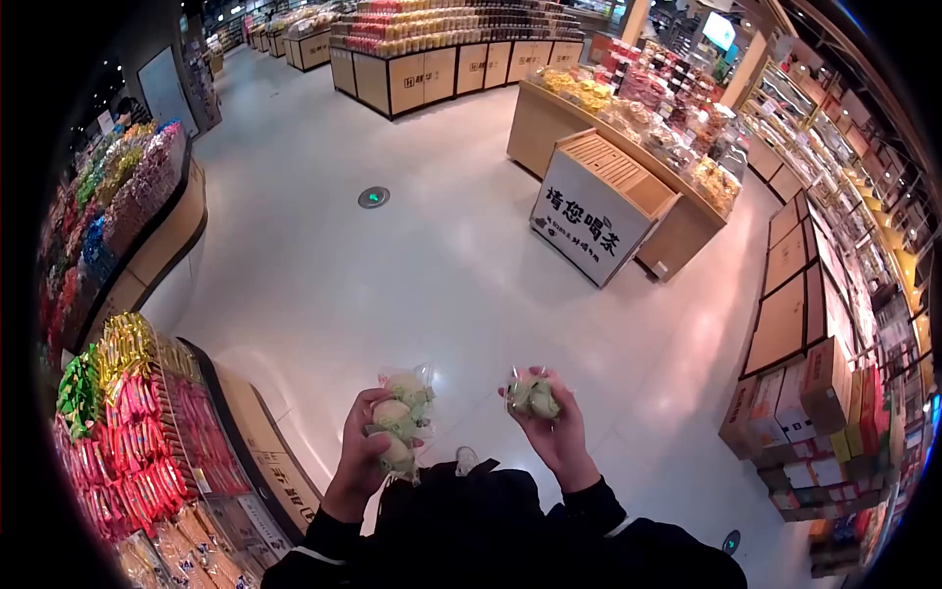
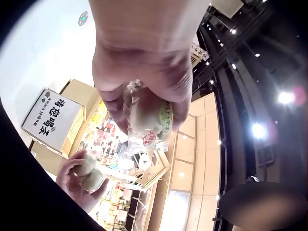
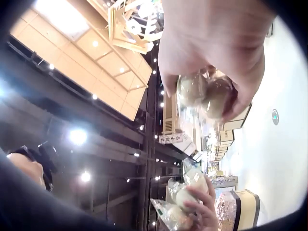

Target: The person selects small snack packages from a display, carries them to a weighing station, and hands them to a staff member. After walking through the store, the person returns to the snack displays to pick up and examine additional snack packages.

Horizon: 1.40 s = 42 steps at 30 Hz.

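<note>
In the head view the left hand (image 1: 361,449) grips a row of pale green, round items in clear wrappers (image 1: 394,418), thumb across them. To its right, the right hand (image 1: 561,440) holds a smaller cluster of wrapped pale green items (image 1: 533,397) in its curled fingers. The hands are apart, both above the floor. The left wrist view shows a clear wrapper (image 2: 150,118) with a red print between the left fingers. Two round wrapped items (image 3: 204,94) sit in the right hand's grip in the right wrist view.
Candy displays (image 1: 132,442) stand at the left. A white-fronted stand (image 1: 589,221) with black characters adjoins a wooden counter of packaged goods at the upper right. Stacked boxes (image 1: 795,412) and shelving line the right side. Pale floor (image 1: 392,285) lies between them; a shoe (image 1: 466,459) shows below.
</note>
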Each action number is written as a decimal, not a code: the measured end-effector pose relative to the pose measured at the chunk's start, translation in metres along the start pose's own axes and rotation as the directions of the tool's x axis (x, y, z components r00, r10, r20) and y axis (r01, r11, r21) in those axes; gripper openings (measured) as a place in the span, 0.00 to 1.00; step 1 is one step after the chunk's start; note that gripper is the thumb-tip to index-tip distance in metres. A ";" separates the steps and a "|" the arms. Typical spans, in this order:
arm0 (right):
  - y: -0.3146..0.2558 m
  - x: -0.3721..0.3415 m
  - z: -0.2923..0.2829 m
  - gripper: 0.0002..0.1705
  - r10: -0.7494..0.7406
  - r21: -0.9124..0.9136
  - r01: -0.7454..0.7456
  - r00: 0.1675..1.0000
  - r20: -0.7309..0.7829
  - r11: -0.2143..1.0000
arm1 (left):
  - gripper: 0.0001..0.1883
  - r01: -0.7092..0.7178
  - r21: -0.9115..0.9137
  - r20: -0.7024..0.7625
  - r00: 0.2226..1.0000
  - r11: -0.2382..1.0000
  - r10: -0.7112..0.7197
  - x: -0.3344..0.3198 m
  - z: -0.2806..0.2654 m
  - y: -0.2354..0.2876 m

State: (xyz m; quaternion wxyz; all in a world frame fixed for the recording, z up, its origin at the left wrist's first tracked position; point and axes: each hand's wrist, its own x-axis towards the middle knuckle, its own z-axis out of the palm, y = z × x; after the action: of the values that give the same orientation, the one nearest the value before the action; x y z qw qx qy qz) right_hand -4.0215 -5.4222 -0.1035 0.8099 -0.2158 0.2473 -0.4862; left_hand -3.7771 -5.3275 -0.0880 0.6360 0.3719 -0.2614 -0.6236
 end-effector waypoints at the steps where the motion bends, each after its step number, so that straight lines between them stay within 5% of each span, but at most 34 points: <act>1: 0.001 0.015 0.005 0.23 0.014 -0.004 -0.014 1.000 0.005 1.000 | 0.36 -0.019 0.005 -0.003 1.000 1.000 0.019 0.011 -0.004 0.003; 4: 0.010 0.063 0.018 0.24 0.003 -0.018 -0.001 0.994 0.106 1.000 | 0.36 -0.085 -0.070 -0.034 0.996 0.994 0.082 0.043 -0.020 0.020; 9: 0.069 0.134 0.040 0.25 0.324 -0.171 -0.297 0.933 0.156 0.939 | 0.28 -0.020 -0.163 -0.068 0.998 0.986 0.009 0.076 -0.084 0.019; 12: 0.107 0.199 0.055 0.22 0.454 -0.134 -0.434 0.857 0.244 0.891 | 0.24 -0.167 -0.175 -0.171 0.976 0.970 0.137 0.109 -0.131 0.033; 15: 0.121 0.279 0.112 0.22 0.399 -0.087 -0.389 0.903 0.162 0.917 | 0.23 -0.387 -0.208 -0.326 0.893 0.898 0.309 0.140 -0.183 0.082; 22: 0.170 0.439 0.240 0.24 0.376 -0.146 -0.349 0.809 0.452 0.926 | 0.25 -0.613 -0.031 -0.427 0.722 0.789 0.545 0.160 -0.264 0.210; 26: 0.228 0.464 0.267 0.22 0.586 -0.248 -0.533 0.695 0.417 0.809 | 0.26 -0.536 -0.132 -0.575 0.727 0.834 0.376 0.182 -0.286 0.201; 31: 0.262 0.527 0.309 0.22 0.592 -0.275 -0.526 0.669 0.449 0.805 | 0.24 -0.502 -0.079 -0.607 0.710 0.861 0.358 0.209 -0.329 0.240; 34: 0.286 0.577 0.318 0.20 0.611 -0.281 -0.547 0.651 0.451 0.789 | 0.26 -0.628 -0.074 -0.670 0.607 0.775 0.428 0.245 -0.354 0.260; 37: 0.312 0.617 0.320 0.19 0.719 -0.334 -0.654 0.500 0.482 0.679 | 0.26 -0.550 -0.139 -0.649 0.679 0.824 0.343 0.297 -0.390 0.244; 42: 0.325 0.722 0.343 0.19 0.758 -0.390 -0.652 0.521 0.392 0.650 | 0.25 -0.561 -0.115 -0.634 0.677 0.820 0.374 0.390 -0.435 0.324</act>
State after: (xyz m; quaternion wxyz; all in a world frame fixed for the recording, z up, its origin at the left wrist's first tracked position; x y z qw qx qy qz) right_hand -3.2986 -5.8899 -0.1637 0.9459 -0.2974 0.1291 -0.0089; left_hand -3.2029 -5.6668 -0.1356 0.8726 0.3632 -0.0419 -0.3240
